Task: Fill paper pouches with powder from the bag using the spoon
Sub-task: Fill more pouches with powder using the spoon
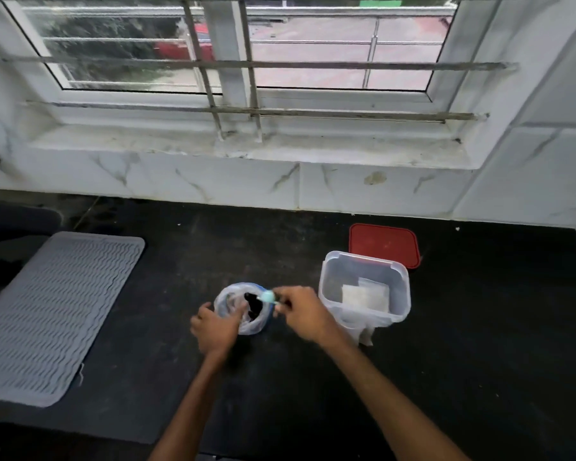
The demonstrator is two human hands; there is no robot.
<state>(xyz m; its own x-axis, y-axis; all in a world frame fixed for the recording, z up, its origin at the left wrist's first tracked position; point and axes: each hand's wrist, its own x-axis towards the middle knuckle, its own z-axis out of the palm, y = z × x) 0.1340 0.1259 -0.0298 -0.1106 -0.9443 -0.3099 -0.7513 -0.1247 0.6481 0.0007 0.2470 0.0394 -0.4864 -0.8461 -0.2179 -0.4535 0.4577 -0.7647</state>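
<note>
Bag (254, 323), clear plastic with dark powder inside, stands mid-surface (313, 410), right of a grey ribbed mat (60, 314). Left hand (213, 327) grips its near rim. Pale-blue spoon (267, 297) over the mouth, pinched by right hand (301, 311). Just right: clear container (366, 259) holding white pouches (363, 296); red lid (384, 244) behind.

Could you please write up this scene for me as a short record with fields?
Surface: black countertop
Left hand: holds rim of clear plastic bag of dark powder
Right hand: pinches light blue plastic spoon over bag's mouth
Pouches: white paper pouches inside clear plastic tub, right of bag
Lid: red square lid, flat behind tub
Left side: grey ribbed mat
</note>
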